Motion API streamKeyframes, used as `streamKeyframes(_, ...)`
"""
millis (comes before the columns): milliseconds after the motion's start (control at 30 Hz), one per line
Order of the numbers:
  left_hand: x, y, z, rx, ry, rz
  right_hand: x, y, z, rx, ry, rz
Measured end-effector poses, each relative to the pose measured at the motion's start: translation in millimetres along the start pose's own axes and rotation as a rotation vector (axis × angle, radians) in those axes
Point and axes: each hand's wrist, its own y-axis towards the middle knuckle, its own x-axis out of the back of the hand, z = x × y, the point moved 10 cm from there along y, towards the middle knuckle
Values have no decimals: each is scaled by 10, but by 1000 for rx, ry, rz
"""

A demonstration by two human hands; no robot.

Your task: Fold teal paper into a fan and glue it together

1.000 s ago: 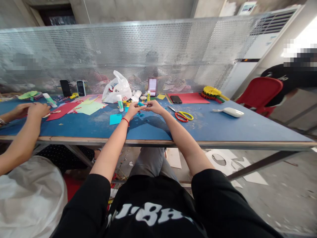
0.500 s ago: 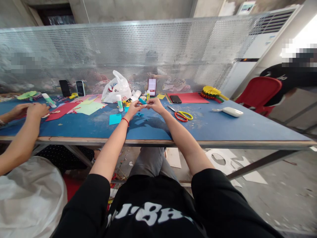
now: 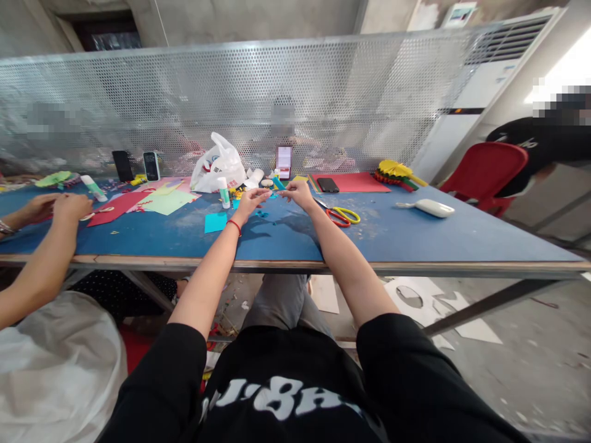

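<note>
My right hand (image 3: 299, 193) is closed in a pinch on a small piece of blue paper (image 3: 278, 183), which sticks up from the fingertips. My left hand (image 3: 250, 202), with a red string on its wrist, faces it with fingers pressed together; whatever they hold is too small to make out. Below the hands lie blue paper scraps (image 3: 262, 215). A blue paper square (image 3: 215, 222) is left of my left hand, and a glue stick (image 3: 224, 193) stands behind the square. Scissors (image 3: 342, 215) with red and yellow handles rest right of my right hand.
Behind my hands are a white plastic bag (image 3: 219, 166) and a propped phone (image 3: 284, 161). A black phone (image 3: 327, 184) lies on red paper (image 3: 364, 182). Farther right lies a white object (image 3: 434, 208). At left, another person's hands (image 3: 69, 207) work near red paper (image 3: 115, 209).
My hands have drawn slightly apart, the right one moving a little right. The blue paper, earlier between both hands, now tilts up from my right fingertips.
</note>
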Motion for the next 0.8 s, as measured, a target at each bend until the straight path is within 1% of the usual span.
streamKeyframes(267,53,14,38,22,-22,-53,201,25,-113,-40,-65,-174)
streamKeyframes(400,65,21,44,12,-17,-56,310,19,-170,-65,-88,-246)
streamKeyframes(633,74,22,56,11,-17,-57,432,-10,-211,-82,-79,-314)
streamKeyframes(800,72,15,37,-2,-20,-59,438,2,-215,-61,-29,-330)
